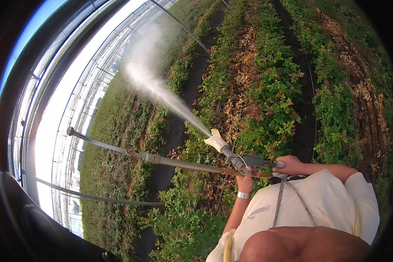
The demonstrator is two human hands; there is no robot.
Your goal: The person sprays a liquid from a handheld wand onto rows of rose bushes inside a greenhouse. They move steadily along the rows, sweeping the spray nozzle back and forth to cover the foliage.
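My left hand (245, 181), with a silvery band at its wrist, is closed around the handle area of a spray gun (235, 160). A pale flared nozzle (216, 140) at its front throws a dense jet of mist (170, 98) up and left over the plants. My right hand (290, 163) grips the grey rear end of the gun near my waist. A long metal pipe (183, 163) with ring fittings runs from the left to beside my left hand; whether that hand also holds it cannot be told. A strap (278, 203) hangs down my light shirt.
Rows of leafy rose-like bushes (275, 85) with brown dry foliage (242, 75) run ahead, with dark paths (173, 137) between them. Greenhouse framing and bright glazing (82, 108) stand at left. A curved grey pipe (101, 197) crosses the lower left, and a yellow hose (228, 249) passes my shoulder.
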